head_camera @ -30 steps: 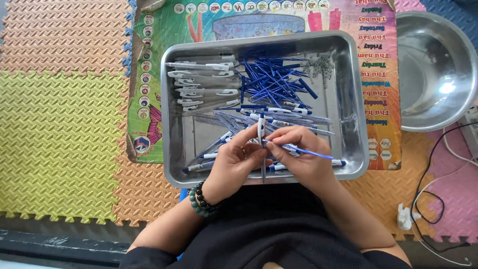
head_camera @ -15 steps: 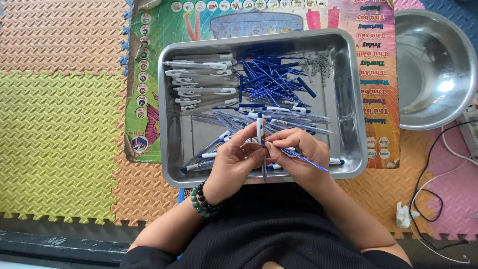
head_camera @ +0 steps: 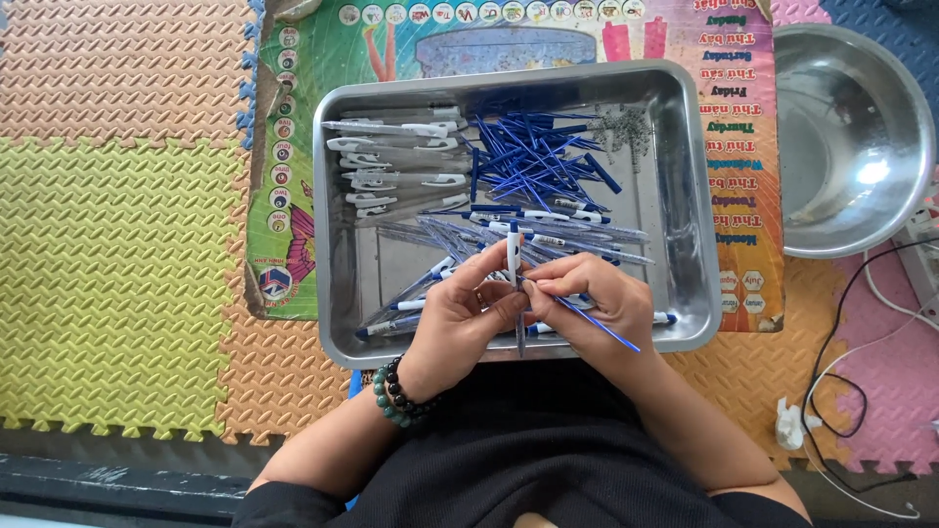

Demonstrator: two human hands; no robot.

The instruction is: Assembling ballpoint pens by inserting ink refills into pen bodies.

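Head view: my left hand (head_camera: pixel 460 313) has its fingers pinched shut on a pen barrel (head_camera: pixel 514 284), upright over the near edge of the tray (head_camera: pixel 685 196). My right hand (head_camera: pixel 597 303) pinches a thin blue refill (head_camera: pixel 597 328). Both look light, stiff and slippery; I judge mid-length grips best.

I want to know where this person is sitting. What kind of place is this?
Probably a home floor used for hand work. Colourful foam puzzle mats cover the floor, a children's poster lies under a metal tray of pen parts, and a steel bowl sits nearby.
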